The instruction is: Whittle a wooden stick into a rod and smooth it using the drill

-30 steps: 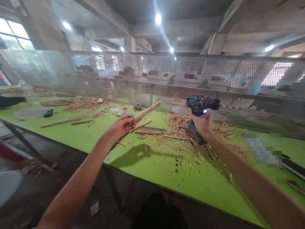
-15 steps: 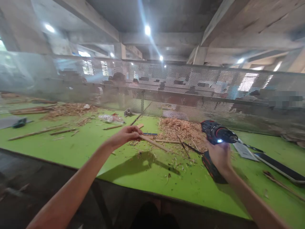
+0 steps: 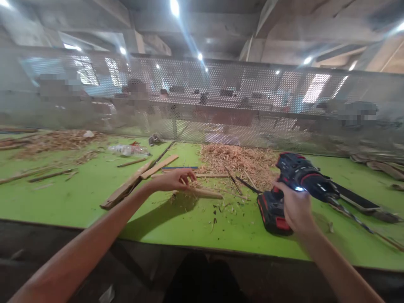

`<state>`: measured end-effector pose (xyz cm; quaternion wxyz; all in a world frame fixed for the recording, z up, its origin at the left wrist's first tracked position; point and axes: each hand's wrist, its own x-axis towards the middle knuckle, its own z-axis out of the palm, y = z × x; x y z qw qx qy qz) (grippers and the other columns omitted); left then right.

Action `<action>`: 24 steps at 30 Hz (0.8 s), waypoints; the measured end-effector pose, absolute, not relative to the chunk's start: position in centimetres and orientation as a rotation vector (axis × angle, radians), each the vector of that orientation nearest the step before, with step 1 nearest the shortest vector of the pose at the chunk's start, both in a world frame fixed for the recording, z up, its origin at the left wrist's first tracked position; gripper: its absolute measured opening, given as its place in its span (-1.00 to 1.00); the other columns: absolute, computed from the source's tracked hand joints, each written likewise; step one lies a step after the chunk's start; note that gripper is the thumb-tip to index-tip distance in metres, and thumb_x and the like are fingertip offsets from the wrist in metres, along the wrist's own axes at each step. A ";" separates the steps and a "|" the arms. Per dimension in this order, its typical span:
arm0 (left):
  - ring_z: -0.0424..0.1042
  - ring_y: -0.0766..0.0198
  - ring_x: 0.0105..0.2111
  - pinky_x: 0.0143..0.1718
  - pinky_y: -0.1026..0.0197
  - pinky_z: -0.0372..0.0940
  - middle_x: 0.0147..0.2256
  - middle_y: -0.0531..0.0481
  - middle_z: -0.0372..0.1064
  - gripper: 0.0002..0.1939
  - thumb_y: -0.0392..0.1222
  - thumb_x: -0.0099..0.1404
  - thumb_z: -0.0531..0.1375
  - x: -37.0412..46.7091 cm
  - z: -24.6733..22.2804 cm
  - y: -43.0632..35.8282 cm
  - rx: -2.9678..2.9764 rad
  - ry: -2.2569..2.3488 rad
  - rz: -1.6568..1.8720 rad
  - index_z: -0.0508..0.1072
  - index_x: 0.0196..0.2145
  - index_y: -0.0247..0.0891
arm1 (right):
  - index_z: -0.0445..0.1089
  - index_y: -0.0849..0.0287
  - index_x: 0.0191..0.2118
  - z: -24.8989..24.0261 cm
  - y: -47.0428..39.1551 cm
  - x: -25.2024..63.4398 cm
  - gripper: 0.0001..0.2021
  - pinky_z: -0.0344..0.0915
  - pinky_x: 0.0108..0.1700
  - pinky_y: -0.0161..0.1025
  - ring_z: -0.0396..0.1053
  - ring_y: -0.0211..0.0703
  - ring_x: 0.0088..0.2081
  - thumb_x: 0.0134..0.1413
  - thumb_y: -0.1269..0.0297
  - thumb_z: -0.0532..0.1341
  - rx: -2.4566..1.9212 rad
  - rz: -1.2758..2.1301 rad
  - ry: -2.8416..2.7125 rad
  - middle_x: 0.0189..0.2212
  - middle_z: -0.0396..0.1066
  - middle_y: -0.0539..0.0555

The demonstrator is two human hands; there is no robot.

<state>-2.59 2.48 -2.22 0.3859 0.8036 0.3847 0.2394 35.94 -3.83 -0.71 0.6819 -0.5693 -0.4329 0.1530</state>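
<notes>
My right hand [image 3: 296, 206] is wrapped round the handle of a black and red cordless drill [image 3: 295, 168]. The drill's light is lit, and its long bit [image 3: 353, 216] points to the right over the green table. My left hand [image 3: 176, 180] hovers over the table's middle with its fingers curled and apart. Just beneath and beside its fingertips lies a light wooden stick [image 3: 205, 193], and I see no grip on it. Behind my left wrist are a flat wooden strip [image 3: 160, 166] and a longer wooden piece [image 3: 126, 187].
Wood shavings [image 3: 236, 162] are heaped behind the stick, with more shavings [image 3: 57, 143] at the far left. A clear plastic bottle [image 3: 129, 150] lies behind my left arm. A perforated metal screen [image 3: 221, 101] borders the green table [image 3: 189, 229] at the back.
My left hand has let go of the wooden stick, which now rests on the table. The drill has turned, with its bit pointing farther right, and the view has shifted.
</notes>
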 end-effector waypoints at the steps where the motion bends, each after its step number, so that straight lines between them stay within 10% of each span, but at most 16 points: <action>1: 0.57 0.16 -0.25 -0.29 0.22 0.39 -0.11 -0.13 0.57 -0.63 -0.14 0.17 0.38 -2.1 -1.8 2.6 2.096 0.982 0.559 0.52 -0.05 -0.17 | 0.44 0.05 -0.45 -0.6 -4.1 35.7 -0.75 0.52 -0.23 -0.02 0.54 0.07 -0.29 -0.29 0.08 0.41 -1.265 0.386 -0.931 -0.45 0.50 0.07; 15: 0.31 0.25 -0.44 -0.42 0.19 0.13 -0.38 -0.11 0.38 -0.66 -0.02 0.47 0.14 5.4 -1.6 -0.1 2.586 0.857 0.230 0.42 -0.42 -0.24 | 0.52 -0.09 -0.29 2.9 -5.5 40.1 -0.56 0.50 -0.09 0.10 0.55 0.25 -0.13 -0.48 0.13 0.52 -1.184 1.065 -1.502 -0.34 0.54 0.13; 24: 0.36 0.27 -0.31 -0.29 0.21 0.29 -0.20 -0.10 0.39 -0.87 -0.22 0.48 0.05 2.3 2.3 -2.4 2.486 0.882 0.614 0.37 -0.17 -0.24 | 0.44 0.03 -0.26 1.6 -3.2 39.2 -0.59 0.51 -0.13 0.04 0.55 0.18 -0.16 -0.27 0.06 0.52 -1.067 0.740 -1.567 -0.38 0.53 0.09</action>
